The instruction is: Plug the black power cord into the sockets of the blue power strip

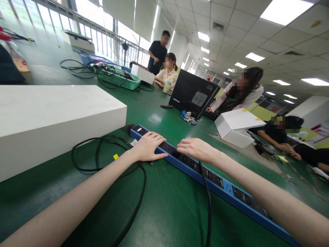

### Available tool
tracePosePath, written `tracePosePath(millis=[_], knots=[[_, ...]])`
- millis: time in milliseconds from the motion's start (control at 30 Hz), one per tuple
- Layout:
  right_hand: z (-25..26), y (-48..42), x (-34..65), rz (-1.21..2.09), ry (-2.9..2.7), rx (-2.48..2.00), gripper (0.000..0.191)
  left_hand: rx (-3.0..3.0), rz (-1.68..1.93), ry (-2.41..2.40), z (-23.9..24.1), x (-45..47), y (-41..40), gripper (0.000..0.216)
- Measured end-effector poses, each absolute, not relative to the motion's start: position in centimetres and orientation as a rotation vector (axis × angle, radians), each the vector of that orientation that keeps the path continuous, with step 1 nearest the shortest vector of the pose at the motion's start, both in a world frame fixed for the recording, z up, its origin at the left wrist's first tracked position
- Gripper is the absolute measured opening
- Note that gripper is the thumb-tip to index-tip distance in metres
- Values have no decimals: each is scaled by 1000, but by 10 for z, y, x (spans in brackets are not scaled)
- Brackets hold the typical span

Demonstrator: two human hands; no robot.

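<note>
A long blue power strip (223, 187) with several black sockets lies diagonally across the green table (164, 206). My left hand (149, 145) lies flat on the strip near its far end, fingers stretched out. My right hand (194, 149) rests on the strip just to the right, fingers extended toward the left hand. A black cable (207, 206) runs from under my right wrist toward me. Another black cable (102, 154) loops on the table beside my left forearm.
A large white box (51, 120) stands at the left. A black monitor (191, 94) and a smaller white box (236, 125) sit farther back. A green basket (118, 79) with cables is at the far left. Several people work around the table.
</note>
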State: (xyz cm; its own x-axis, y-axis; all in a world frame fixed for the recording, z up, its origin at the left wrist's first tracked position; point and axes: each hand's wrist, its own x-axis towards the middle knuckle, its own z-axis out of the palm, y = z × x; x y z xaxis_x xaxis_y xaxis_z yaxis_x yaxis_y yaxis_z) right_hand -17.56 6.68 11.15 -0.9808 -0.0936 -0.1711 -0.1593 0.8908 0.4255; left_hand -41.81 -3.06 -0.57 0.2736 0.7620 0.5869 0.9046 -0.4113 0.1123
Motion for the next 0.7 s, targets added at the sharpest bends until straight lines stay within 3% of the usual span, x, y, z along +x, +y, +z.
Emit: tracePosePath(millis=[700], knots=[[108,54,-182,836,2751,-226,17,-2318,-832,-1516,-7,-417,-26,63]])
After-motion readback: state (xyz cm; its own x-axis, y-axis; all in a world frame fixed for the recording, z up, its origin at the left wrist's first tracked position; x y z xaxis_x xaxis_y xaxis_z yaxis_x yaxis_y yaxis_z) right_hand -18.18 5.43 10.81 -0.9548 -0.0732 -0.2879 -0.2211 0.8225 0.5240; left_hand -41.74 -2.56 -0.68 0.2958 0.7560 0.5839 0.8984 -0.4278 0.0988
